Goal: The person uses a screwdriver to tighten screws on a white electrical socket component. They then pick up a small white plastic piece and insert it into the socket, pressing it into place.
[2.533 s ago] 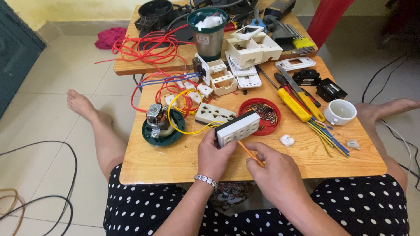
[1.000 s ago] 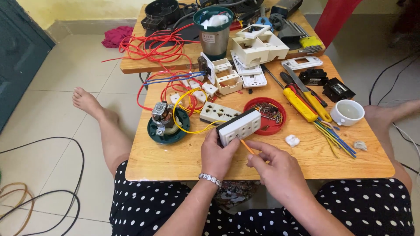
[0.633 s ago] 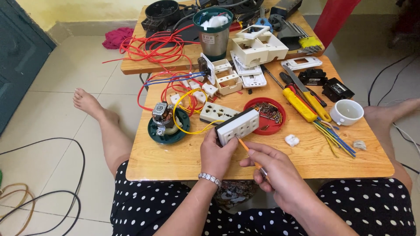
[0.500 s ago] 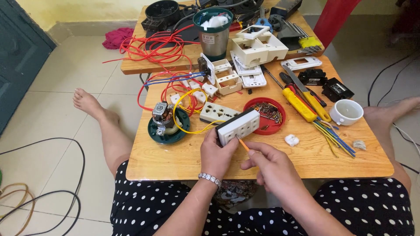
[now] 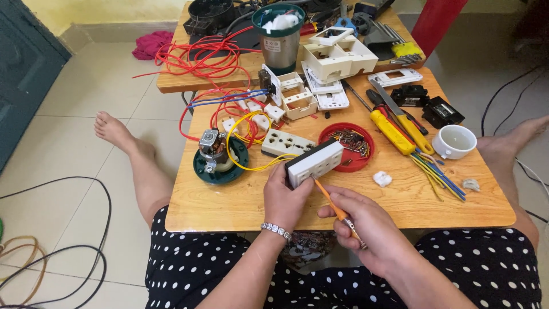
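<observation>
left hand (image 5: pixel 289 197): wrapped round the lower end of the white socket block (image 5: pixel 315 163), fingers closed on it, tilting it up off the wooden table (image 5: pixel 229 200)
right hand (image 5: pixel 366 226): fingers pinched on the orange-handled screwdriver (image 5: pixel 337 210), tip set against the lower right edge of the socket block
socket block location: front-centre of the table, just in front of the red dish of screws (image 5: pixel 347 147), touching a yellow wire (image 5: pixel 251 143) that loops off to the left
step in hand: looks like driving or loosening a screw on the block's face; the screw itself is too small to see
next move needs: steady hold by the left hand, screwdriver kept in line with the screw head, turning without slipping off the plastic
risk: tip may skid across the face if the block rocks
left of block: small motor on a green round base (image 5: pixel 220 157), red wire tangle (image 5: pixel 200 57)
behind block: white outlet strip lying flat (image 5: pixel 286 143), white empty socket boxes (image 5: pixel 337 57), metal can with green rim (image 5: pixel 279 31)
right of block: yellow-handled tools (image 5: pixel 394 131), bundle of coloured wires (image 5: pixel 437 171), white cup (image 5: pixel 454 141), small white clip (image 5: pixel 382 179)
person: seated on the tiled floor, legs either side of the low table, dotted dark clothing, bracelet on left wrist
</observation>
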